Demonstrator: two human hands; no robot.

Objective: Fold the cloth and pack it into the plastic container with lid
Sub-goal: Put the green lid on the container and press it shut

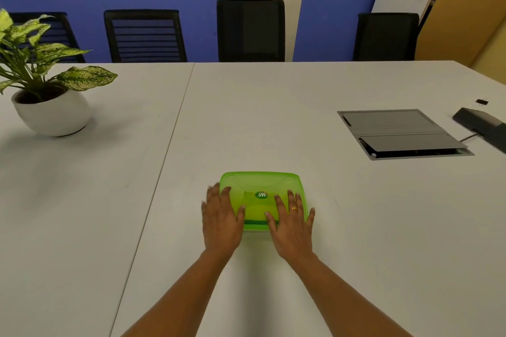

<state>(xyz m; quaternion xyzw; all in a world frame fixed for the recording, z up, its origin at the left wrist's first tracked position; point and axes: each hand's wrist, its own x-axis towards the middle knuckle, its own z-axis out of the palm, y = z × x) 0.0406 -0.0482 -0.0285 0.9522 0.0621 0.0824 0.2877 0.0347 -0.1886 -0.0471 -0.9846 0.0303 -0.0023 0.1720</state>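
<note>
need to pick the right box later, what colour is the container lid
Bright translucent green lid, with a small round logo in the middle; seen in the head view.

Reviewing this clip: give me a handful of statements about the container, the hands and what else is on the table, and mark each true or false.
1. The lid is on the green plastic container. True.
2. Both hands rest on the lid: left hand, right hand. True.
3. The ring is on the left hand. False: it is on a finger of the right hand.
4. The potted plant stands at the table's right side. False: it stands at the far left of the table.
5. A cloth lies spread out beside the container. False: no cloth lies on the table; only a dark green band shows through the container's near wall.
6. The hatch in the tabletop is right of the container. True.
</note>
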